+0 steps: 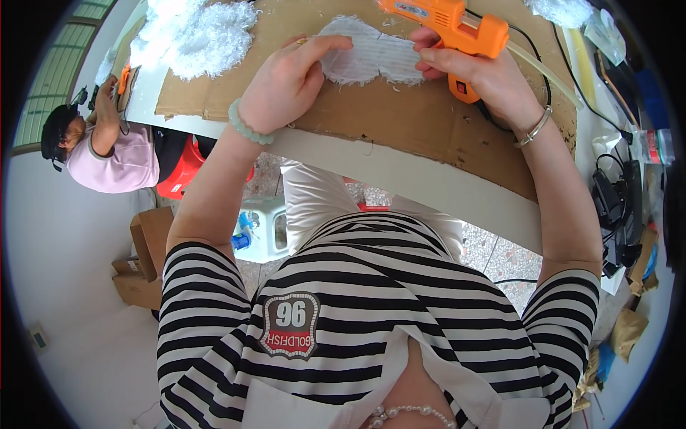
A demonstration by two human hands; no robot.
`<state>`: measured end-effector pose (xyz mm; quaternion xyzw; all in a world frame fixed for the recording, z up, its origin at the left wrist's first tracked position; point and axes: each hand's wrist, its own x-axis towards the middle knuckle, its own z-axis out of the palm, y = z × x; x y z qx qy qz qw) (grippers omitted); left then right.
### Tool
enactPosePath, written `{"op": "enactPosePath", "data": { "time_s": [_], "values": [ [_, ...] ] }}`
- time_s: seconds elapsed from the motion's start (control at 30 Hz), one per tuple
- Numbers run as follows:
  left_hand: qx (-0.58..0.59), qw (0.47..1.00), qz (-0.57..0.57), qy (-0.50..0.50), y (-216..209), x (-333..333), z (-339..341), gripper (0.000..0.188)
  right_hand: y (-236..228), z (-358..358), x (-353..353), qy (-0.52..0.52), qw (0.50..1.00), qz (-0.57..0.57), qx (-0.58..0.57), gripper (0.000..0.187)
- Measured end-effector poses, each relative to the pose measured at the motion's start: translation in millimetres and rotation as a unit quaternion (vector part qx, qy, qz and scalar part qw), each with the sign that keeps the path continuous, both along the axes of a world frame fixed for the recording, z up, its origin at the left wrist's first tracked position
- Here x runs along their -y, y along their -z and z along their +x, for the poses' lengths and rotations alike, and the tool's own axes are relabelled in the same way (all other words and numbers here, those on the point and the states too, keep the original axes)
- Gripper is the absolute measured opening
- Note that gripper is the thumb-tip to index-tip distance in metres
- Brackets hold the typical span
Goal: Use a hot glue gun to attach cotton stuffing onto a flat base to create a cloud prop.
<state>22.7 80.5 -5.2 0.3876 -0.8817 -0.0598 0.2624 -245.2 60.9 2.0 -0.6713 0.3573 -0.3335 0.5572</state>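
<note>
A flat white piece of fuzzy-edged fabric lies over the brown cardboard on the table. My left hand is at its left edge, the index finger reaching over it and the other fingers curled; the thumb tip is hidden. An orange hot glue gun is in my right hand, its nozzle end toward the upper left. The handle with a red switch hangs below the thumb. The thumb and fingertips of that hand also reach the fabric's right edge.
Fluffy white strands are heaped at the far left, with another bundle at the far right. A black cord runs along the right. Black adapters sit beyond my right arm. A co-worker sits at the left.
</note>
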Motion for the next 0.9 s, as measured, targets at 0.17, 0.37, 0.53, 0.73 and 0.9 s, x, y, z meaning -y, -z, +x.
{"op": "enactPosePath", "data": {
  "time_s": [0.17, 0.37, 0.53, 0.73, 0.9],
  "values": [
    [-0.11, 0.994, 0.001, -0.018, -2.1, -13.2, -2.2, 0.024, 0.4, 0.7, -0.3, 0.009, 1.0, -0.009, 0.01, 0.029],
    [0.04, 0.987, -0.154, 0.038, -6.5, -17.1, -11.9, 0.016, 1.0, -0.5, 1.3, 0.011, 1.0, -0.005, -0.004, 0.028],
    [0.062, 0.988, -0.142, 0.01, -5.7, -28.8, -14.8, 0.014, -1.8, 1.0, 0.5, 0.017, 0.999, 0.017, -0.031, 0.03],
    [0.07, 0.99, -0.122, -0.011, 2.7, -34.6, -15.7, 0.014, 1.1, 0.5, 1.8, 0.01, 0.999, 0.024, -0.029, 0.031],
    [0.071, 0.989, -0.13, -0.02, 4.4, -33.6, -15.1, 0.016, 1.8, 0.2, 2.8, 0.009, 0.999, 0.022, -0.027, 0.031]
  ]
}}
